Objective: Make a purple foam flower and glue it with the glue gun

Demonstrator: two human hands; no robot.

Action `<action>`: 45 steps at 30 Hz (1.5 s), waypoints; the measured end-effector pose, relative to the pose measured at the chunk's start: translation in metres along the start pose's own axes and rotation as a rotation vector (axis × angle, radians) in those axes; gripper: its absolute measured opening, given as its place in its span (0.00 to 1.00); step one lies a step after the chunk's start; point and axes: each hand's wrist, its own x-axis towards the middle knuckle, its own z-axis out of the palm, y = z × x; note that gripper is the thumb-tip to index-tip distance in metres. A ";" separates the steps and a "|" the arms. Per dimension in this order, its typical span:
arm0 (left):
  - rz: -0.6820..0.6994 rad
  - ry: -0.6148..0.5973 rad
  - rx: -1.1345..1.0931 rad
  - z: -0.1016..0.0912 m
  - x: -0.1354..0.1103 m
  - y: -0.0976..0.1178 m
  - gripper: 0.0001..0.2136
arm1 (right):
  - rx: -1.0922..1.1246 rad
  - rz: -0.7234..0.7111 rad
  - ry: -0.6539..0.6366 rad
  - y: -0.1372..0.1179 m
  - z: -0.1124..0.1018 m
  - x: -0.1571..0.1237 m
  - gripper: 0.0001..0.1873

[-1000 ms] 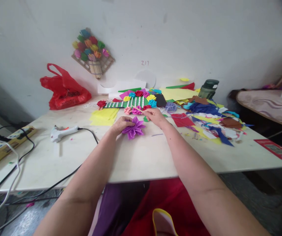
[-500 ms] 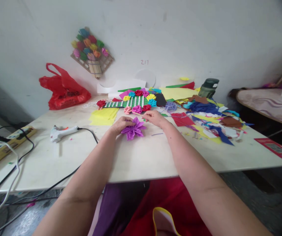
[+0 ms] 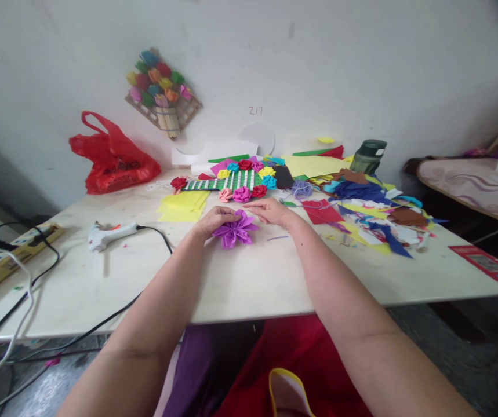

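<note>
My left hand (image 3: 217, 220) pinches the left edge of a purple paper flower (image 3: 235, 230) with pointed, many-folded petals, held low over the table. To the flower's upper right is my right hand (image 3: 271, 211), its forefinger reaching left and its thumb and other fingers drawn together beneath. Whatever sits between those fingers is too small or hidden to make out. Just beyond both hands lies a green, white-striped guitar-shaped piece (image 3: 231, 182) edged with colourful paper roses (image 3: 242, 194).
A white glue gun (image 3: 112, 234) lies left, its black cord crossing the table, near a power strip (image 3: 18, 258). Yellow paper (image 3: 182, 205) lies behind the hands. Paper scraps (image 3: 370, 214) and a dark green bottle (image 3: 368, 156) are right; a red bag (image 3: 113, 159) is back left.
The thin pale stick that stuck out of my right fingers no longer shows. My right forefinger is straighter, and the purple flower has turned and shifted slightly.
</note>
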 end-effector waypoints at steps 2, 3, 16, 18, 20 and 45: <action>0.005 0.000 -0.009 0.000 0.000 0.000 0.11 | 0.003 0.008 -0.028 -0.001 0.000 0.000 0.21; 0.007 -0.001 -0.013 0.000 0.000 0.000 0.12 | 0.010 0.004 -0.045 0.000 0.001 0.000 0.21; -0.010 0.012 -0.066 0.002 -0.001 0.003 0.12 | 0.025 -0.017 -0.076 0.005 0.001 0.003 0.20; -0.008 0.007 -0.083 0.002 -0.001 0.003 0.11 | 0.017 -0.021 -0.068 0.006 0.001 0.004 0.20; -0.008 0.003 -0.102 0.003 -0.001 0.004 0.11 | 0.005 -0.039 -0.058 0.007 0.001 0.005 0.20; 0.008 0.099 -0.244 0.005 0.003 0.004 0.12 | -0.551 -0.200 0.097 0.000 0.007 0.004 0.19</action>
